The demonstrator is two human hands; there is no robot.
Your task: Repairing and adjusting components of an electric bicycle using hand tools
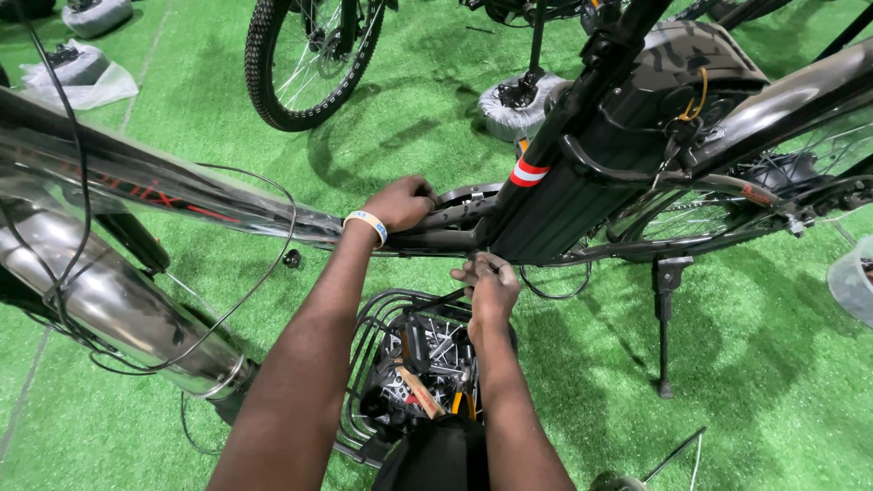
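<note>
The left hand (400, 204) is closed over the bicycle frame (273, 214) where the tubes join, at about 11 o'clock from the picture's centre, with the fingers wrapped round the top of the joint. The right hand (488, 284) is pinched shut on a slim dark tool (443, 301) (what kind cannot be told) just below the frame, near 6 o'clock of the left hand. A pale wristband (366, 223) is worn on the left wrist.

The frame is held across the view from 9 o'clock to 3 o'clock, with a black battery pack (582, 182) mounted behind the seat tube and a kickstand (665, 318) planted on the green turf (773, 364) at 4 o'clock. A wire basket (382, 327) of tools is seen beneath the hands at 6 o'clock. 1 spare wheel (305, 59) stands at 12 o'clock.

The frame is judged heavy and rigid, its glossy tubes probably slippery; it is best gripped at the joints, where the tubes meet. The tool is judged light and stiff, and best taken near its free end. Loose cables (264, 273) hang at 8 o'clock.
</note>
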